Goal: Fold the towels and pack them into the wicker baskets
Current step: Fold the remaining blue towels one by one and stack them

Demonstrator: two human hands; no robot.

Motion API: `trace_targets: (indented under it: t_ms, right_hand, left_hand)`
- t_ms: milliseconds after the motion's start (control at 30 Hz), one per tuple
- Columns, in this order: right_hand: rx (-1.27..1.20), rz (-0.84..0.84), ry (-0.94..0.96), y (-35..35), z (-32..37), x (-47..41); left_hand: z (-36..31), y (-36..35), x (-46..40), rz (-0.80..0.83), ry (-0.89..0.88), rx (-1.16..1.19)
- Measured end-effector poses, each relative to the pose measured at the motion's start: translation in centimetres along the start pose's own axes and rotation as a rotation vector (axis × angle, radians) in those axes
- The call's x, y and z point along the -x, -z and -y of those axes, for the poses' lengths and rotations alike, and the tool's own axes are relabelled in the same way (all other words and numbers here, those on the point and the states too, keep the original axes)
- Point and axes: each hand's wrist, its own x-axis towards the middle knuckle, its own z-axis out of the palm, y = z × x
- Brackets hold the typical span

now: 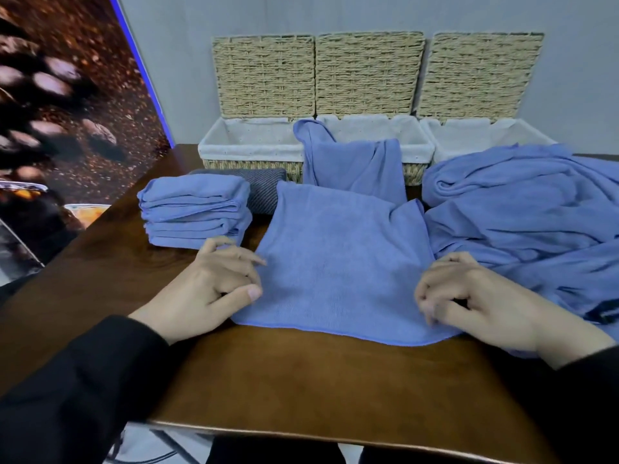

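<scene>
At the counter's (pixel 301 380) left edge sits a stack of folded blue towels (pixel 196 212), with a dark grey folded cloth (pixel 264 192) just behind and to its right. Along the far edge stand three lidded wicker baskets, lids raised against the wall, each lined with pale fabric. The left basket (pixel 251 152) shows only its liner inside. The middle basket (pixel 418 150) has a blue towel (pixel 355 165) draped over its front rim, one end inside and the rest hanging down the front onto the counter. The right basket (pixel 489 135) shows only its liner; whether anything lies deeper in it cannot be told. In the middle of the counter a single blue towel (pixel 341 272) lies spread flat, its near hem toward the near edge. The left hand (pixel 214 286) rests at that towel's left edge, fingers loosely curled, thumb on the cloth, grip released. The right hand (pixel 469 296) lies on the right edge, its fingers curled and pinching the fabric. Toward the right edge lies a heap of unfolded blue towels (pixel 522 212).
</scene>
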Motion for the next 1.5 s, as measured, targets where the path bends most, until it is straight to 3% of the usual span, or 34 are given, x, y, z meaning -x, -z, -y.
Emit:
trace_targets:
  t_ms: [100, 167, 267, 333, 433, 700, 833, 967, 1233, 1500]
  right_hand:
    - [-0.004, -0.125, -0.048, 0.0, 0.3, -0.9]
    - [0.032, -0.175, -0.031, -0.2, 0.6, -2.1]
    - [0.012, -0.053, -0.069, -0.1, 1.1, -3.1]
    - [0.006, 0.046, -0.088, -0.1, 1.3, -2.9]
    - [-0.050, 0.065, -0.100, 0.2, 2.2, -3.0]
    - [-0.068, -0.344, -0.128, 4.5, 2.8, -11.4]
    - [0.009, -0.434, -0.188, 6.5, 0.3, -17.1]
    - [0.110, -0.414, -0.234, 7.5, -1.6, -22.5]
    - [0.132, -0.154, -0.478, 7.6, -3.8, -28.4]
    - [0.056, -0.289, -0.413, 7.7, -2.2, -26.6]
  left_hand:
    - [-0.3, -0.2, -0.7, -0.025, 0.089, 0.107]
    - [-0.3, -0.6, -1.7, 0.066, 0.143, 0.056]
    - [-0.1, -1.0, -2.5, 0.210, 0.126, -0.044]
    - [-0.2, -0.6, -2.3, 0.200, 0.080, -0.110]
    - [-0.9, 0.2, -3.0, 0.199, 0.071, -0.161]
    - [-1.5, -2.2, -13.1, -0.128, 0.177, 0.011]
    - [0.8, -5.1, -14.5, -0.378, 0.213, 0.007]
    - [2.1, -5.3, -14.1, -0.451, 0.302, 0.164]
    - [2.5, -5.4, -14.2, -0.474, 0.336, 0.241]
    - [1.9, -4.9, -14.1, -0.506, 0.304, 0.233]
